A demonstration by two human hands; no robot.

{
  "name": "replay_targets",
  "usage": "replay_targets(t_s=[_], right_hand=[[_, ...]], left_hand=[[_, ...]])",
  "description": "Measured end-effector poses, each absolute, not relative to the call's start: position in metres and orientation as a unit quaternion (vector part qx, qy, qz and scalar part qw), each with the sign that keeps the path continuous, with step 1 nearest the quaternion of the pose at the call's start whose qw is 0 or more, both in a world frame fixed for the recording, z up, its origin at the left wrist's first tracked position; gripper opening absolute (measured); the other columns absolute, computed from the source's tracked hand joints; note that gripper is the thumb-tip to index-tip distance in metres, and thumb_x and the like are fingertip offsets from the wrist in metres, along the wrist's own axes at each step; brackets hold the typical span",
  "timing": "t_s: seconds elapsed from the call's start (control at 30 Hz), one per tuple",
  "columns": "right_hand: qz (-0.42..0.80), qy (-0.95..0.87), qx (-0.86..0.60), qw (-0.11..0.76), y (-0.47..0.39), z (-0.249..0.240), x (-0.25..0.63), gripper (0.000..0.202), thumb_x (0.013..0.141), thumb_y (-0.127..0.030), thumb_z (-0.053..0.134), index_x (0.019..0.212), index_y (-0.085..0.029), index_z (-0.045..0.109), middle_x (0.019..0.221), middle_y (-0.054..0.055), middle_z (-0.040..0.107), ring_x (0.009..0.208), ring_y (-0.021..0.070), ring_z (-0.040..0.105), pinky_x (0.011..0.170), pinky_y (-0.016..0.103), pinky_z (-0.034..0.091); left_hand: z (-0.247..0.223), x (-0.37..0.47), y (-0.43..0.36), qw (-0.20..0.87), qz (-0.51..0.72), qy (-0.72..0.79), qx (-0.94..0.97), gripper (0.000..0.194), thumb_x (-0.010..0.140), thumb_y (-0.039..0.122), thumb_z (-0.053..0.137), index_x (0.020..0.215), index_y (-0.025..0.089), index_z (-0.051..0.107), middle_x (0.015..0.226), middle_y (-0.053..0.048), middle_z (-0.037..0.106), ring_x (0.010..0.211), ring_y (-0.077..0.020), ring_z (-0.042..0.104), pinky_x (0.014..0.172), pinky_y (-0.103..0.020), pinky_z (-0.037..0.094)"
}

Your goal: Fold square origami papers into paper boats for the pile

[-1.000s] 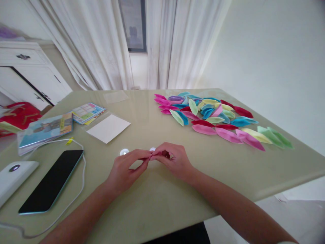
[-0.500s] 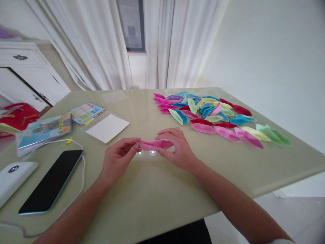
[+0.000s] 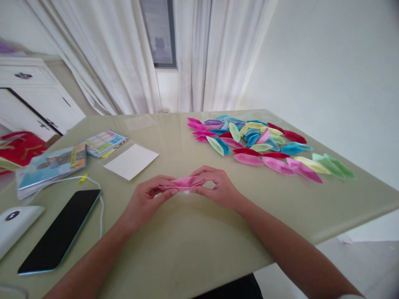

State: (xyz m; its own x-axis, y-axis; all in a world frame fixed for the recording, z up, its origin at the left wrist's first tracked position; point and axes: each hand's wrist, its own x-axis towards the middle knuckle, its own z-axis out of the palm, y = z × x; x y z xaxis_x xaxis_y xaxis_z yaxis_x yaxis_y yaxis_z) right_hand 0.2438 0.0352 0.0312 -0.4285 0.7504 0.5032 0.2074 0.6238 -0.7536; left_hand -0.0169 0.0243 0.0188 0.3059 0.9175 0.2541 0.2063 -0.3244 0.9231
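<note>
Between my two hands is a pink folded paper boat (image 3: 184, 182), held just above the table near its middle. My left hand (image 3: 149, 195) pinches its left end between thumb and fingers. On the other end, the thumb and fingertips of my right hand (image 3: 216, 187) close round the paper. Both ends of the piece are partly hidden by my fingers. Several similar folded pieces lie spread at the right rear, among them a pink one (image 3: 248, 159), a dark red one (image 3: 294, 137) and a green one (image 3: 341, 167).
On the left lie a black phone (image 3: 60, 230), a white device (image 3: 18, 226) with a round button, and a white cable (image 3: 102, 216). Behind them are booklets (image 3: 52, 162) and a white sheet (image 3: 132, 161). The table's right edge (image 3: 358, 220) slants away beside a wall.
My left hand has slid inward along the pink piece, so its fingers cover more of the left end. The right hand has shifted slightly. The view has tilted a little.
</note>
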Motion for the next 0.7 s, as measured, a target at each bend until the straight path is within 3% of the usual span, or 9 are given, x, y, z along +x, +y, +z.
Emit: replay_targets(t_s=[0.27,0.43,0.57,0.7], right_hand=[[0.250,-0.831,-0.315,0.385,0.041,0.021,0.246,0.015,0.103,-0.026,0.069,0.098,-0.019,0.082,0.099,0.006,0.079,0.090,0.0179,0.075,0.083,0.029,0.058],[0.228,-0.865,-0.295,0.336,0.038,0.017,0.244,0.017,0.105,-0.030,0.067,0.103,-0.019,0.080,0.102,0.007,0.078,0.095,0.0187,0.074,0.085,0.029,0.057],[0.248,-0.850,-0.303,0.351,0.035,0.018,0.240,0.016,0.103,-0.030,0.070,0.097,-0.018,0.079,0.094,0.006,0.079,0.087,0.0178,0.074,0.081,0.028,0.055],[0.257,-0.831,-0.343,0.354,0.034,0.018,0.240,0.011,0.099,-0.027,0.075,0.093,-0.018,0.077,0.089,0.004,0.078,0.081,0.0169,0.073,0.076,0.027,0.053]], left_hand=[[0.018,-0.018,0.023,0.338,0.347,0.428,0.763,0.020,0.097,0.039,0.072,0.098,0.023,0.083,0.096,-0.004,0.083,0.086,-0.0191,0.076,0.078,-0.027,0.058],[0.017,-0.012,0.020,0.386,0.328,0.412,0.757,0.024,0.098,0.042,0.070,0.111,0.024,0.081,0.113,-0.006,0.082,0.098,-0.0214,0.078,0.078,-0.027,0.062],[0.015,-0.011,0.020,0.414,0.321,0.424,0.739,0.022,0.097,0.042,0.070,0.097,0.023,0.080,0.103,-0.006,0.084,0.095,-0.0226,0.079,0.078,-0.028,0.061],[0.013,-0.013,0.022,0.455,0.337,0.433,0.702,0.019,0.096,0.041,0.073,0.099,0.022,0.070,0.096,-0.004,0.084,0.092,-0.0217,0.080,0.080,-0.028,0.061]])
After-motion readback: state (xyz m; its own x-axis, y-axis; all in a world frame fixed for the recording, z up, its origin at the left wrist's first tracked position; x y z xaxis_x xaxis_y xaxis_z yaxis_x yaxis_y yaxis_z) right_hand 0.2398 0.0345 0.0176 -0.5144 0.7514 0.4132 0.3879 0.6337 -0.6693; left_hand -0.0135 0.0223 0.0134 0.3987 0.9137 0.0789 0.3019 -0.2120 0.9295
